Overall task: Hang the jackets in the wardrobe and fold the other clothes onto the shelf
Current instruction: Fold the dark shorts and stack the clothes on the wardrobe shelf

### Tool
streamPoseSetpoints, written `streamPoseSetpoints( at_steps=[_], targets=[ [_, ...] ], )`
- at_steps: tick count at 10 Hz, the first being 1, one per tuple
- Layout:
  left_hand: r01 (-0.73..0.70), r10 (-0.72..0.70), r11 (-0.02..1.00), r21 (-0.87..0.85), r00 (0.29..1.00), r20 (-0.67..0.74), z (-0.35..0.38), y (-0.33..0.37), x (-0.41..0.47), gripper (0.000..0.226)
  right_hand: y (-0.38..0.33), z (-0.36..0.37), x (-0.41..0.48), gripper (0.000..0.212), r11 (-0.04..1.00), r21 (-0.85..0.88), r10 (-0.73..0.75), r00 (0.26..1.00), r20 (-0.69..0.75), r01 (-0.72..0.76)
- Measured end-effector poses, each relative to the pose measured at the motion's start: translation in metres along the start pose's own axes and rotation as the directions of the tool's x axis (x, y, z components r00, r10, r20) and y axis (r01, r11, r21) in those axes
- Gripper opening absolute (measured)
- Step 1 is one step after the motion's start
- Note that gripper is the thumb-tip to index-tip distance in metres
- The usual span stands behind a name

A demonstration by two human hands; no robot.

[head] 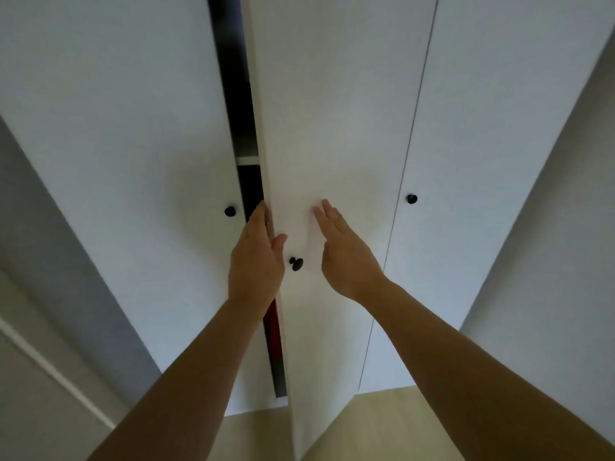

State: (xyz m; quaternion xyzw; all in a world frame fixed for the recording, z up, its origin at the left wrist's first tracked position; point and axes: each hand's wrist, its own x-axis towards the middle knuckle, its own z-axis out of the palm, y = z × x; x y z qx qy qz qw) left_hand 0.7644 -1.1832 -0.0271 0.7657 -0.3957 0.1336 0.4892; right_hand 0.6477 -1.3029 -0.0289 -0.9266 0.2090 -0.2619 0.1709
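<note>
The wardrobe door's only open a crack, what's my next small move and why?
Probably swing the door wider with the left hand, which holds its edge: the gap shows only a dark sliver inside, too narrow to reach through. The right hand rests flat on the face.

You had no writing to read here. No text, label, brand, number or sign could be made out on the flat white wardrobe doors (332,111) or on their small round black knobs (296,263).
</note>
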Motion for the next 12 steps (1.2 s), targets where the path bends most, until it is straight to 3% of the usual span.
streamPoseSetpoints(
  at_steps=[1,2,3,4,5,9,11,12],
  targets=[
    [-0.155,0.155,0.981,0.119,0.988,0.005,-0.001,-0.03,0.03,0.086,-0.006,0.01,0.044,0.081,0.99,-0.134,-0.039,0.999,-0.016,0.037],
    [-0.336,0.365,0.837,0.432,0.931,0.018,0.0,-0.061,0.064,0.105,-0.002,0.027,0.076,0.084,0.962,-0.258,-0.082,0.996,0.026,0.085],
    [-0.431,0.509,0.603,0.671,0.856,0.093,-0.002,-0.084,0.099,0.102,0.007,0.044,0.095,0.087,0.937,-0.338,-0.083,0.996,0.032,0.089],
    [-0.489,0.551,0.466,0.737,0.812,0.191,0.005,-0.104,0.127,0.098,0.011,0.059,0.113,0.084,0.913,-0.401,-0.076,0.997,0.016,0.076],
    [-0.472,0.546,0.401,0.785,0.811,0.209,0.014,-0.118,0.149,0.093,0.012,0.07,0.133,0.08,0.893,-0.449,-0.056,0.998,-0.008,0.047],
    [-0.459,0.528,0.373,0.806,0.82,0.222,0.034,-0.138,0.188,0.09,0.013,0.083,0.169,0.076,0.853,-0.522,0.014,1.0,0.01,-0.007],
    [-0.451,0.477,0.42,0.788,0.848,0.231,0.031,-0.135,0.191,0.091,0.011,0.076,0.175,0.079,0.862,-0.507,0.024,0.998,0.049,0.004],
    [-0.45,0.426,0.497,0.742,0.872,0.243,0.029,-0.131,0.176,0.087,0.011,0.071,0.156,0.079,0.914,-0.405,0.004,0.998,0.056,0.019]
  ],
)
